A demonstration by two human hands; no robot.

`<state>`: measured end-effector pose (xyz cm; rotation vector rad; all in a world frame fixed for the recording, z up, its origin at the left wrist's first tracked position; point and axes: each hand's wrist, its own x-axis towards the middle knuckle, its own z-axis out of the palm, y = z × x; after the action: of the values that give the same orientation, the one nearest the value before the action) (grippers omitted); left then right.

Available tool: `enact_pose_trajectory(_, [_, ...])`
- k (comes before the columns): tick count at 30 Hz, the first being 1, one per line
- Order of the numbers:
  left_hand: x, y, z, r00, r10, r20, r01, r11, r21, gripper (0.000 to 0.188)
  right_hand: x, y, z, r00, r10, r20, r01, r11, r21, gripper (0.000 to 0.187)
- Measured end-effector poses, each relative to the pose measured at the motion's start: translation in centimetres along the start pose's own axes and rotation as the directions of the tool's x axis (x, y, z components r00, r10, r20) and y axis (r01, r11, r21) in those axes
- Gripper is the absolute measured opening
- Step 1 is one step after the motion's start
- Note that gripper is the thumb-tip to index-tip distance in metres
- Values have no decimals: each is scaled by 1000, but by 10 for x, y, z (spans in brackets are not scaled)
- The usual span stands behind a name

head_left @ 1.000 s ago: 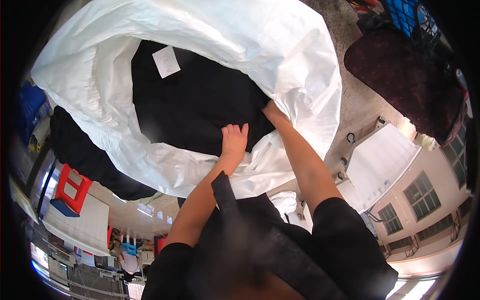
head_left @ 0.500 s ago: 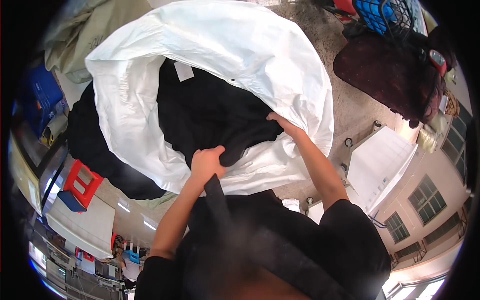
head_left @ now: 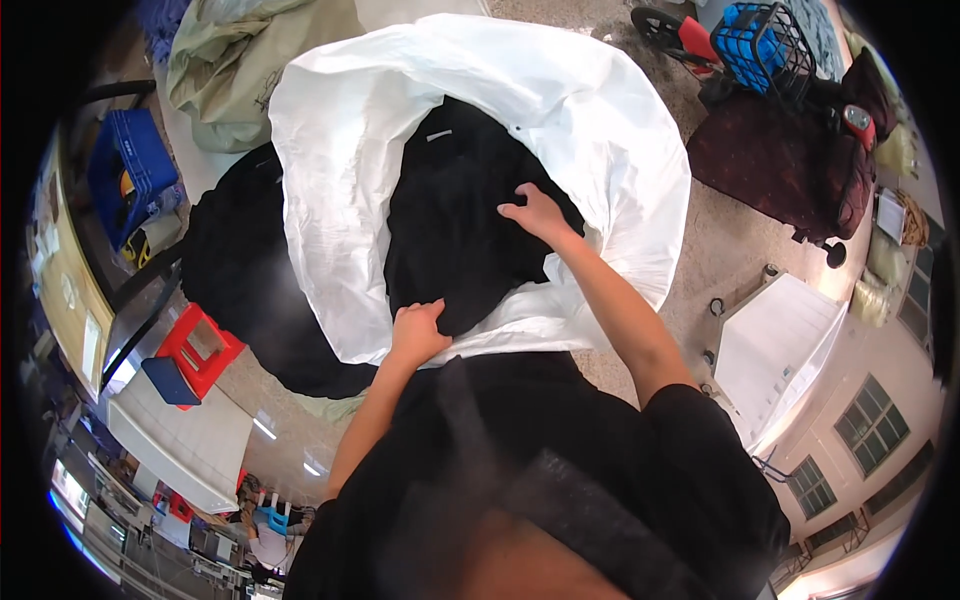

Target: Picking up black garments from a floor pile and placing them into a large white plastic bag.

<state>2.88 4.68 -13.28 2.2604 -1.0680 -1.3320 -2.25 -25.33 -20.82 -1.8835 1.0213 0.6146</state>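
Observation:
A large white sack [head_left: 335,190] stands wide-mouthed in front of me, its rim folded outward. Inside lies black cloth [head_left: 470,210], with a small white tag [head_left: 439,135] near its far end. My left hand [head_left: 420,332] is at the near rim, its fingers curled on the cloth's edge; its fingertips are partly hidden. Over the right part of the cloth is my right hand [head_left: 538,213], thumb and forefinger apart and nothing between them. I cannot tell whether its other fingers touch the cloth.
More black cloth [head_left: 235,240] is heaped left of the sack, beside a red stool [head_left: 200,350] and a blue crate [head_left: 135,170]. A beige sack [head_left: 255,65] sits at the far left. To the right are a white wheeled cart [head_left: 775,345] and a bike with a basket [head_left: 762,50].
My right hand has come off the sack's right rim and moved left over the cloth, fingers apart. The left hand stays near the rim. The whole view has shifted.

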Motion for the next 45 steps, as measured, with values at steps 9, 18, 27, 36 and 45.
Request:
enact_pose_trajectory(9, [-9,30,-3,974,215,-69,-205,971,124,63,-82,-7,38,902,339,266,-409,870,277,95])
enact_pose_trajectory(18, [-9,18,11,949,168,-266,-223,955,-194,49,-69,-16,110,922,256,292,-346,882,321,88])
enact_pose_trajectory(27, [6,4,18,974,-222,-55,151,805,-573,29,-36,32,150,984,98,150,-153,894,421,64])
enact_pose_trajectory(36, [42,7,-13,891,-431,141,201,96,-975,60,-98,-70,112,917,-225,329,214,974,67,55])
enact_pose_trajectory(45, [69,-18,3,860,-426,279,256,-113,-960,25,-4,89,-7,971,231,57,-237,923,304,34])
